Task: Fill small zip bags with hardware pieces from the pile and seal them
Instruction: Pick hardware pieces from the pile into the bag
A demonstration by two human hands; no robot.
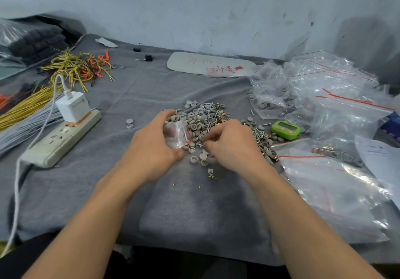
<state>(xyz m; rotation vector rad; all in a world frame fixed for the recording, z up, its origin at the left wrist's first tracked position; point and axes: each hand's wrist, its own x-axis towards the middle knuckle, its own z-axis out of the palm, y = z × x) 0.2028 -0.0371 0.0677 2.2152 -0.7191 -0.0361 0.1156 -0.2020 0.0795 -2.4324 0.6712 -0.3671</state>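
A pile of grey caps, screws and small brass pieces (203,118) lies on the grey cloth (151,88) in the middle of the table. My left hand (151,146) grips a small clear zip bag (178,134) with a red strip at the pile's left edge, its mouth turned towards the pile. My right hand (231,144) sits on the pile's near right side, fingers curled down into the pieces. Whether it pinches a piece is hidden by the fingers.
A white power strip (62,138) with a charger (72,106) lies at the left, beside yellow and orange wire bundles (75,66). A green timer (285,130) stands right of the pile. Heaps of clear zip bags (320,97) fill the right side.
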